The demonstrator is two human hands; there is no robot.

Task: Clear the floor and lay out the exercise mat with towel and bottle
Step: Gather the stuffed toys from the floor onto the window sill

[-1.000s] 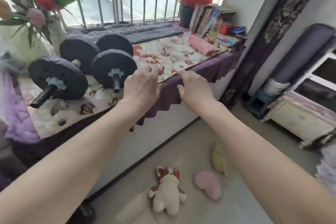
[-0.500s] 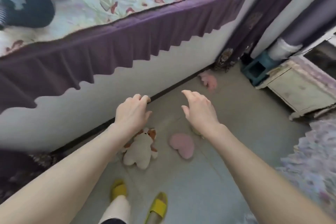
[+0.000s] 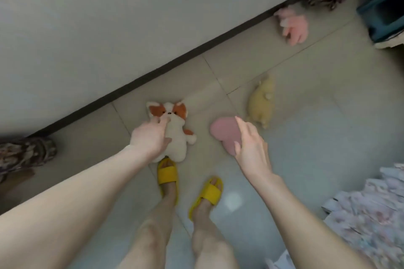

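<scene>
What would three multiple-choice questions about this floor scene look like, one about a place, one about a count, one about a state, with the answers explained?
1. Where is the yellow toy?
A. under the left hand
B. beyond the heart cushion, farther from the feet
C. on the blue stool

2. How many soft things lie on the floor?
A. two
B. four
C. six

3. What is the left hand doing?
A. resting on the fox toy
B. holding a bottle
C. pressing the wall

Answers:
1 B, it lies past the cushion near the right hand.
2 B, fox, heart, yellow toy and pink toy.
3 A, its fingers lie on the fox's body; whether they have closed is unclear.
</scene>
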